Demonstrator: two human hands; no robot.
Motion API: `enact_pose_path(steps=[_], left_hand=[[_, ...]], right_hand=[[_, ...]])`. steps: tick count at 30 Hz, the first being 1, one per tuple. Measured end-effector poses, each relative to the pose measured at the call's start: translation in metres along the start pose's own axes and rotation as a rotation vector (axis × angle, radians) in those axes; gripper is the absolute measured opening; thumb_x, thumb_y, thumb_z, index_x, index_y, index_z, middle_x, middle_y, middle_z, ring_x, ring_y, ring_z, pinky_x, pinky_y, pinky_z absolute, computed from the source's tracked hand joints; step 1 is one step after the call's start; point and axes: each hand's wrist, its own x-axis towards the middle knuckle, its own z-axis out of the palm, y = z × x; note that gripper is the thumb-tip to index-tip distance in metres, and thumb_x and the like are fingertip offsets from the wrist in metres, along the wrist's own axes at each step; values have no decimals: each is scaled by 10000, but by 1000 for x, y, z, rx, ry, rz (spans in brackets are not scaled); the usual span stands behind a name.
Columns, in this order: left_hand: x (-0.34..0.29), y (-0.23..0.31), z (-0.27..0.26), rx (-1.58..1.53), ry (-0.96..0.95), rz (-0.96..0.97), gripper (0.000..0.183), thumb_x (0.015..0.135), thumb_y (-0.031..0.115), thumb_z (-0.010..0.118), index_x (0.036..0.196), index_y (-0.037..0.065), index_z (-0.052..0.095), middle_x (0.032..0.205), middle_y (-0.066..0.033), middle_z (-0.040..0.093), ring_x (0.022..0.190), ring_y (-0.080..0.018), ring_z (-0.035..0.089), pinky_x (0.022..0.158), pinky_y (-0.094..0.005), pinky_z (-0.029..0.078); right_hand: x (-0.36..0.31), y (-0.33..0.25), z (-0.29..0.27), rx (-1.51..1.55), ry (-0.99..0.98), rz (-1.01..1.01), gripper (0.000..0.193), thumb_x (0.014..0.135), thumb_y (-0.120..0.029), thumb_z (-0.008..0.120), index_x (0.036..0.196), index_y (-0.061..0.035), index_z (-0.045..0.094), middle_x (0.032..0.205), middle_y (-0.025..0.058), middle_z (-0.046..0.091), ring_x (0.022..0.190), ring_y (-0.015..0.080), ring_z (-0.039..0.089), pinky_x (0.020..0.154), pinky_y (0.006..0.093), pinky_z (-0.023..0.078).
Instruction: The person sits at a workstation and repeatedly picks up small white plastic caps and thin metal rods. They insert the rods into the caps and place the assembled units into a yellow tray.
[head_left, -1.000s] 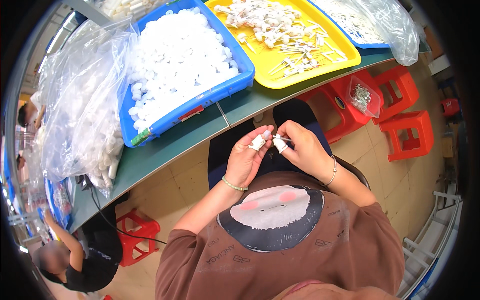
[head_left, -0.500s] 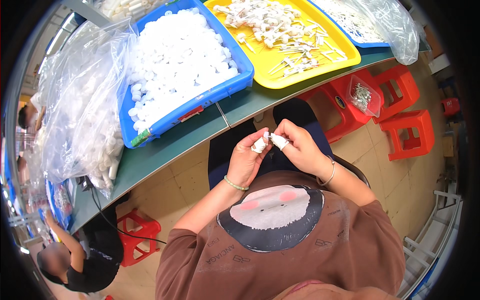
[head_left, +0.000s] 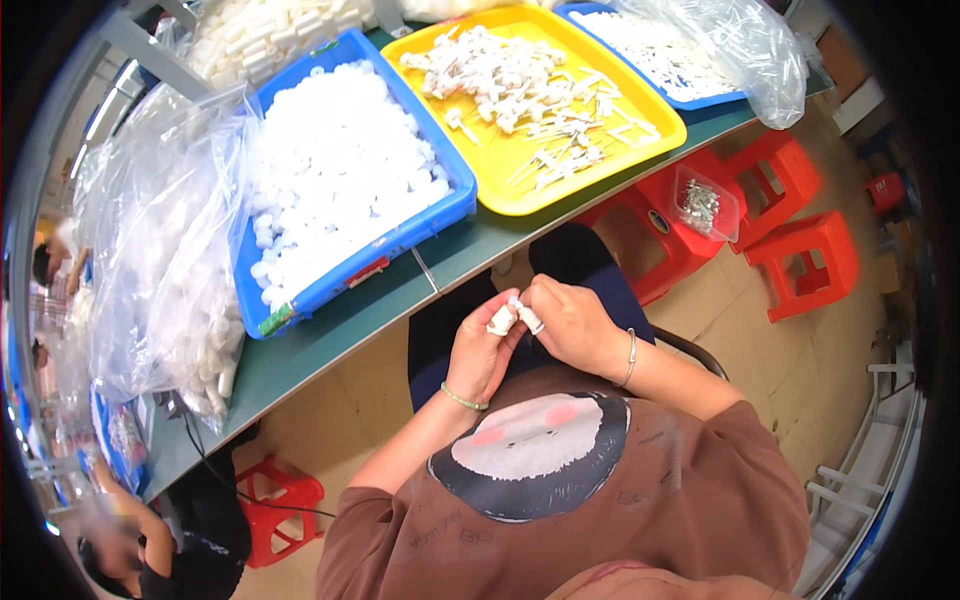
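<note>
In front of my chest, my left hand (head_left: 478, 350) and my right hand (head_left: 578, 328) meet fingertip to fingertip, both closed in a pinch. White wrapping covers both thumbs. Between the fingertips shows a small white plastic part (head_left: 515, 302), mostly hidden by my fingers. Beyond my hands, on the green table (head_left: 300, 378), stands a blue tray (head_left: 385, 237) heaped with small white round caps (head_left: 340, 160). To its right is a yellow tray (head_left: 520, 198) holding white-headed parts with thin pins (head_left: 570, 150).
A clear plastic bag of white tubes (head_left: 165, 270) lies at the table's left end. Another blue tray (head_left: 715, 100) and a clear bag (head_left: 765, 75) are at the far right. Red stools (head_left: 805, 265) stand right, one bearing a clear tub (head_left: 705, 205). At lower left sits another person (head_left: 205, 510).
The whole view has shifted, so the trays and my hands appear lower and slightly left. My hands stay together at the small white part, the fingers slightly re-angled.
</note>
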Motion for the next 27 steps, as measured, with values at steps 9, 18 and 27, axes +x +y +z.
enact_pose_path(steps=[9, 18, 27], left_hand=[[-6, 12, 10, -98, -97, 7, 244, 914, 172, 632, 1110, 54, 546, 1105, -63, 626, 955, -130, 633, 862, -265, 541], [-6, 17, 9, -92, -130, 26, 237, 924, 185, 617, 1108, 56, 544, 1118, -92, 638, 975, -165, 651, 835, -262, 560], [-8, 18, 7, -145, -164, 63, 257, 939, 194, 589, 1144, 52, 527, 1120, -103, 637, 1038, -207, 640, 860, -282, 559]], right_hand=[[80, 44, -163, -377, 358, 150, 120, 819, -85, 598, 925, -38, 627, 861, 130, 620, 800, 305, 606, 695, 391, 488], [129, 114, -154, -757, -80, 402, 65, 741, -97, 637, 764, -51, 676, 755, 144, 642, 736, 334, 634, 667, 417, 498], [117, 120, -163, -688, 35, 225, 110, 732, -66, 594, 825, -16, 626, 729, 175, 637, 745, 352, 638, 689, 457, 505]])
